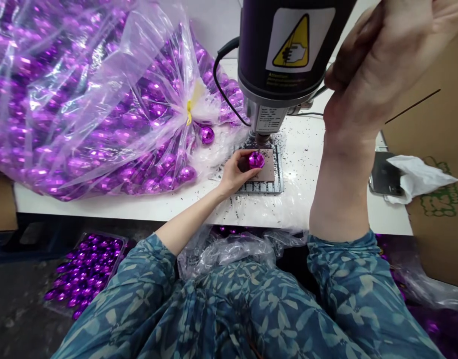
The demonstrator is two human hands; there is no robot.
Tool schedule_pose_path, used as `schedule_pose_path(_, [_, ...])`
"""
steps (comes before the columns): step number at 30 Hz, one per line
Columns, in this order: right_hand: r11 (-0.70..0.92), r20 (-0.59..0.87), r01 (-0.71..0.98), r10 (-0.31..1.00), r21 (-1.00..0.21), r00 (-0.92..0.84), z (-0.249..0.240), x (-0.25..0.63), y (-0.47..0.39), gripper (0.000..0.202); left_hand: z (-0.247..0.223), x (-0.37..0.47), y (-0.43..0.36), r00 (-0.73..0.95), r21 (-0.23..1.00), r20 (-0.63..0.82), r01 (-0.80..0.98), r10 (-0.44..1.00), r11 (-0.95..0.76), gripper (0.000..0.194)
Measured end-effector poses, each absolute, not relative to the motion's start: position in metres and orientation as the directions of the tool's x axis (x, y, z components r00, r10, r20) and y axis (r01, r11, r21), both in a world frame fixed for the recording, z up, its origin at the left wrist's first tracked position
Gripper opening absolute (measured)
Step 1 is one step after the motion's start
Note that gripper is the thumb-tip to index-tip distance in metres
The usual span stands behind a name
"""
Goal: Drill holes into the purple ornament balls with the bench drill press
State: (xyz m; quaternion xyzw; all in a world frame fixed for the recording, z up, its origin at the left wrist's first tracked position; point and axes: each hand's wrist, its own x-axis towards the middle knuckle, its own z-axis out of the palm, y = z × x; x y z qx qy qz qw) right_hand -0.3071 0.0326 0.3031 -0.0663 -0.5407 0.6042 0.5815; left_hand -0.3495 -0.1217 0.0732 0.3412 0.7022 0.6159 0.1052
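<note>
Head view, looking down on a faceted purple ball [258, 160], round, without a long axis, on or just above a flat brown board [268, 172]. Pinched between thumb and fingers of the left hand [234, 172], on the ball's left and nearer. Just below the spindle [263, 139] of a black machine [253, 75], by a hard-to-judge gap. Higher, at the machine's right side, the curled right hand [382, 72], partly hidden, with no telling whether around anything.

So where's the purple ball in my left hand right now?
In the head view, the purple ball is slightly right of centre, in your left hand, over the brown board and just below the black machine.
</note>
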Motion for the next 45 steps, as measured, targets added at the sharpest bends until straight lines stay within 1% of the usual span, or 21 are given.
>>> schedule_pose_path(3, [0.259,0.552,-0.645,0.777,-0.719,-0.302,0.302,-0.308,0.033,0.052,0.089,-0.341,-0.142,-0.745,0.904,0.339,0.428,0.574,0.021,0.046])
schedule_pose_path(6, [0.270,0.570,-0.660,0.768,-0.701,-0.292,0.299,-0.309,0.034,0.049,0.106,-0.322,-0.182,-0.524,0.887,0.298,0.462,0.798,-0.028,0.032])
schedule_pose_path(9, [0.269,0.570,-0.681,0.779,-0.681,-0.262,0.298,-0.311,0.037,0.046,0.112,-0.288,-0.227,-0.096,0.830,0.049,0.558,0.994,0.013,0.030])
schedule_pose_path(11, [0.267,0.562,-0.680,0.786,-0.683,-0.257,0.298,-0.312,0.038,0.044,0.109,-0.265,-0.250,-0.015,0.651,-0.163,0.749,0.987,0.119,0.035])
schedule_pose_path(13, [0.281,0.554,-0.656,0.794,-0.701,-0.251,0.299,-0.312,0.039,0.042,0.106,-0.251,-0.264,-0.078,0.444,-0.257,0.876,0.963,0.189,0.038])
schedule_pose_path(14, [0.290,0.552,-0.644,0.796,-0.708,-0.249,0.300,-0.311,0.039,0.042,0.106,-0.250,-0.268,-0.094,0.414,-0.244,0.890,0.965,0.192,0.037])
schedule_pose_path(16, [0.306,0.562,-0.628,0.786,-0.716,-0.258,0.301,-0.310,0.039,0.042,0.112,-0.265,-0.268,-0.086,0.526,-0.106,0.841,0.991,0.129,0.030])
schedule_pose_path(18, [0.311,0.579,-0.639,0.772,-0.703,-0.261,0.301,-0.310,0.039,0.044,0.123,-0.300,-0.257,-0.166,0.646,0.121,0.762,0.979,0.049,0.026])
schedule_pose_path(19, [0.311,0.589,-0.659,0.769,-0.685,-0.250,0.300,-0.310,0.039,0.045,0.129,-0.323,-0.247,-0.267,0.653,0.216,0.755,0.939,0.064,0.027])
schedule_pose_path(21, [0.303,0.601,-0.699,0.768,-0.648,-0.223,0.298,-0.312,0.040,0.047,0.139,-0.374,-0.220,-0.476,0.560,0.330,0.794,0.815,0.237,0.025])
schedule_pose_path(23, [0.287,0.607,-0.733,0.767,-0.616,-0.210,0.295,-0.314,0.041,0.046,0.144,-0.422,-0.187,-0.640,0.429,0.326,0.756,0.696,0.495,0.025])
schedule_pose_path(25, [0.273,0.601,-0.750,0.773,-0.603,-0.202,0.294,-0.315,0.042,0.045,0.142,-0.458,-0.158,-0.750,0.268,0.201,0.660,0.630,0.701,0.028])
schedule_pose_path(27, [0.271,0.600,-0.748,0.773,-0.605,-0.206,0.294,-0.316,0.041,0.045,0.135,-0.479,-0.139,-0.817,0.121,0.056,0.576,0.574,0.808,0.036])
schedule_pose_path(29, [0.271,0.601,-0.738,0.769,-0.618,-0.220,0.295,-0.316,0.041,0.046,0.127,-0.487,-0.133,-0.834,0.061,0.009,0.551,0.551,0.832,0.042])
schedule_pose_path(32, [0.274,0.594,-0.720,0.771,-0.637,-0.231,0.298,-0.315,0.040,0.047,0.119,-0.481,-0.147,-0.777,0.170,0.175,0.629,0.605,0.759,0.043])
schedule_pose_path(34, [0.284,0.590,-0.705,0.773,-0.650,-0.233,0.300,-0.314,0.039,0.048,0.118,-0.465,-0.161,-0.719,0.335,0.336,0.695,0.608,0.637,0.041])
schedule_pose_path(36, [0.278,0.585,-0.699,0.773,-0.659,-0.244,0.300,-0.312,0.037,0.049,0.119,-0.442,-0.171,-0.720,0.563,0.409,0.682,0.560,0.466,0.044])
schedule_pose_path(38, [0.260,0.576,-0.709,0.779,-0.656,-0.248,0.300,-0.311,0.036,0.048,0.118,-0.416,-0.173,-0.779,0.817,0.321,0.515,0.539,0.258,0.047])
schedule_pose_path(40, [0.250,0.572,-0.715,0.782,-0.652,-0.248,0.301,-0.309,0.034,0.048,0.113,-0.395,-0.167,-0.802,0.977,0.116,0.197,0.585,0.077,0.049])
schedule_pose_path(43, [0.251,0.558,-0.698,0.790,-0.671,-0.253,0.302,-0.308,0.033,0.049,0.102,-0.379,-0.152,-0.735,0.970,-0.152,-0.239,0.661,-0.043,0.042])
schedule_pose_path(45, [0.237,0.534,-0.673,0.799,-0.701,-0.275,0.302,-0.308,0.033,0.050,0.096,-0.379,-0.143,-0.710,0.940,-0.218,-0.338,0.670,-0.053,0.041])
